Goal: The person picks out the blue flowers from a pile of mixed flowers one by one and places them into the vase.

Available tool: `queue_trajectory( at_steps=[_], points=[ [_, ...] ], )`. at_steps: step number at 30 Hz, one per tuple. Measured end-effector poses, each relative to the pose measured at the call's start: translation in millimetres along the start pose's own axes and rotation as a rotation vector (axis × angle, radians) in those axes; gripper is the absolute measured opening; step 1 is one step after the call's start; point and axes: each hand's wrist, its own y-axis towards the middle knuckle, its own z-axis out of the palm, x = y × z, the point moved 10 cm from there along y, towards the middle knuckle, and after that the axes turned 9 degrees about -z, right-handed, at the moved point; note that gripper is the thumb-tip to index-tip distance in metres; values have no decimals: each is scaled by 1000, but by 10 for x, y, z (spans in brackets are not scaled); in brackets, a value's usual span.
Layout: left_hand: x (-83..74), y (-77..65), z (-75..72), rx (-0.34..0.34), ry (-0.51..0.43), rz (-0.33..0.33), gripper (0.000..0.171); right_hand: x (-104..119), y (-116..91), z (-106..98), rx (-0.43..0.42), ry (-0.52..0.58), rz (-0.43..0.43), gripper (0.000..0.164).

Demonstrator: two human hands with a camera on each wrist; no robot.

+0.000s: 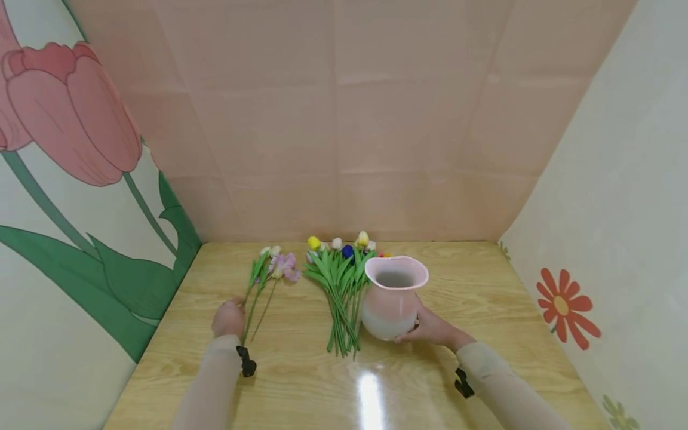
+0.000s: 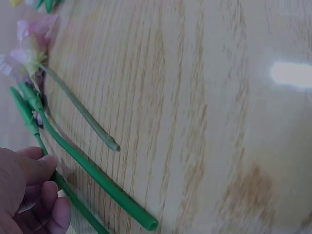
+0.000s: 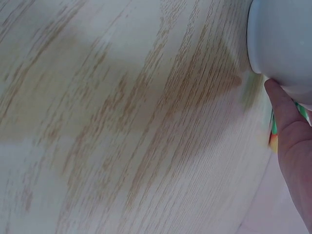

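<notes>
At the table's left, my left hand pinches the green stem of a white tulip between thumb and fingertips. A second tulip stem lies alongside it, and a purple flower on a thin stem is just to the right. My right hand grips the lower right side of a pink and white vase with a wavy rim. In the right wrist view, the thumb presses near the vase's white base; the other fingers are mostly hidden behind it. The vase's mouth faces up toward the head camera.
A bunch of artificial tulips with yellow, white, pink and blue heads lies left of the vase, partly overlapped by it. The wooden table meets a pink backdrop behind. Painted side walls stand at left and right.
</notes>
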Motion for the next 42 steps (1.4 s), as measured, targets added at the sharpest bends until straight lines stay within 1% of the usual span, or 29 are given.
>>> queue_trajectory(
  at_steps=[5,8,11,14,17,20,22,24,26,28,32,34,36,38,42],
  points=[
    [1,-30,21,34,-4,-18,30,75,5,16,0,-10,-7,110],
    [5,-22,38,53,3,-28,31,26,6,16,12,-5,-1,111],
    [25,17,69,68,14,-36,29,-50,-1,9,16,4,17,111],
    [49,63,89,79,10,-47,30,-59,-3,1,11,12,25,111],
    [62,101,96,89,5,-56,30,54,8,11,5,18,15,110],
    [1,92,52,77,2,-79,29,167,14,19,-7,22,21,109],
    [-105,71,3,48,-5,-69,30,206,11,18,-13,19,24,109],
    [-250,42,-41,18,-20,-57,31,209,9,25,-5,15,18,109],
    [-408,23,-59,-8,-45,-24,30,198,7,27,1,11,15,109],
    [-576,12,-43,-16,-65,8,29,198,6,26,6,10,7,109],
    [-941,-64,17,13,-130,71,29,209,7,29,12,14,7,109],
    [-1131,-133,57,35,-171,118,27,211,9,31,10,18,9,109],
    [-1310,-220,93,44,-207,164,25,203,9,30,7,16,12,109],
    [-1469,-309,139,51,-226,208,23,189,7,19,1,12,16,109],
    [-1714,-475,240,73,-231,262,20,110,1,11,8,-5,12,111]
  ],
)
